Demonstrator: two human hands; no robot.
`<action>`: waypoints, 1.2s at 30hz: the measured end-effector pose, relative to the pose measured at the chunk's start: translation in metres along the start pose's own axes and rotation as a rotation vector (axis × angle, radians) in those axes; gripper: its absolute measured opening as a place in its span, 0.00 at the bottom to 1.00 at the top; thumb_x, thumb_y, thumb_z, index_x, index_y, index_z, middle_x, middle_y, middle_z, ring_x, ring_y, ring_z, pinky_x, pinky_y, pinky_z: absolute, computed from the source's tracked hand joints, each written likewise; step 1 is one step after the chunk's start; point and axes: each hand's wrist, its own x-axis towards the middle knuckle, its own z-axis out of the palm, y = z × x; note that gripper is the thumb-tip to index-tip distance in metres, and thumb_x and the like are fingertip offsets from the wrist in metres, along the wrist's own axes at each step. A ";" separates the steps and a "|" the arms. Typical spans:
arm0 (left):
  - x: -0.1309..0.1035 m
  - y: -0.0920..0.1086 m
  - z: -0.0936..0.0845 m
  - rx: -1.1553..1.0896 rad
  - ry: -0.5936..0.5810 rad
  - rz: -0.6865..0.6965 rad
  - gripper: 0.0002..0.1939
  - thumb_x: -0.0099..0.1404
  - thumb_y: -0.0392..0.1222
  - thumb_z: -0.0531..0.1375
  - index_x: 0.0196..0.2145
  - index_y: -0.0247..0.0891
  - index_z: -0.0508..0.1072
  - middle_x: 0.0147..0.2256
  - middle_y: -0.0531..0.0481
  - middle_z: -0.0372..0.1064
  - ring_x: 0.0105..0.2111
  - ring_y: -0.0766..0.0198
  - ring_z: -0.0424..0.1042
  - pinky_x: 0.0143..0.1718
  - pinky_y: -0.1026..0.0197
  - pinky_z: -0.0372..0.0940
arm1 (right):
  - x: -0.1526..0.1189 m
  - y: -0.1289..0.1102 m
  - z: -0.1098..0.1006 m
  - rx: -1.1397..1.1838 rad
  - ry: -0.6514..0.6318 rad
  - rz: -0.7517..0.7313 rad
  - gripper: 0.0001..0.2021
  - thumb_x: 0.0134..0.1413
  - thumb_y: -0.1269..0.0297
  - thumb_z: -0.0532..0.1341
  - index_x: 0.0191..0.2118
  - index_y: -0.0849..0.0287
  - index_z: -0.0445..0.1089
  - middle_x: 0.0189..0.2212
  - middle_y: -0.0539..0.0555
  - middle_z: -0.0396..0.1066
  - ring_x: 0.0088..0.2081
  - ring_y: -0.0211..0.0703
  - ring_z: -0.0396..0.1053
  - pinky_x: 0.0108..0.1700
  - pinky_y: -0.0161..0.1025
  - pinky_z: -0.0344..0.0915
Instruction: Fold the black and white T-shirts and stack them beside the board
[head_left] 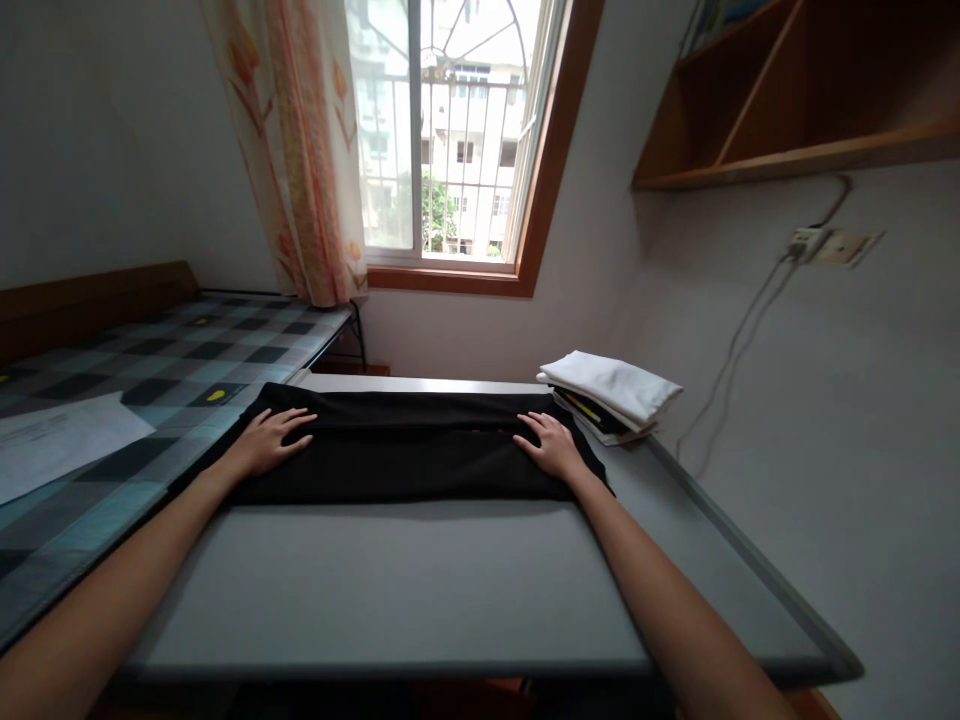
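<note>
A black cloth (405,465), folded into a long wide strip, lies across the far half of the grey table (420,590). On its left end my left hand (274,440) rests flat with the fingers spread. My right hand (551,443) lies on the right end, its fingers also apart. Neither hand grips anything. A fold line runs lengthwise along the cloth between the hands, with small red marks nearer the right one.
Folded cloths, a white one (619,385) on top, are stacked at the table's back right. A bed with a checked cover (150,365) and paper (67,440) adjoins the left. Beyond are a curtain (307,150) and window; cables (739,345) hang on the right wall.
</note>
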 end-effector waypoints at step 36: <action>-0.019 0.005 -0.019 0.123 0.303 -0.467 0.20 0.67 0.39 0.47 0.48 0.37 0.75 0.49 0.39 0.70 0.48 0.47 0.64 0.46 0.45 0.57 | 0.003 0.026 -0.020 -0.103 0.174 0.155 0.14 0.60 0.68 0.53 0.44 0.54 0.76 0.45 0.57 0.71 0.43 0.48 0.69 0.47 0.44 0.61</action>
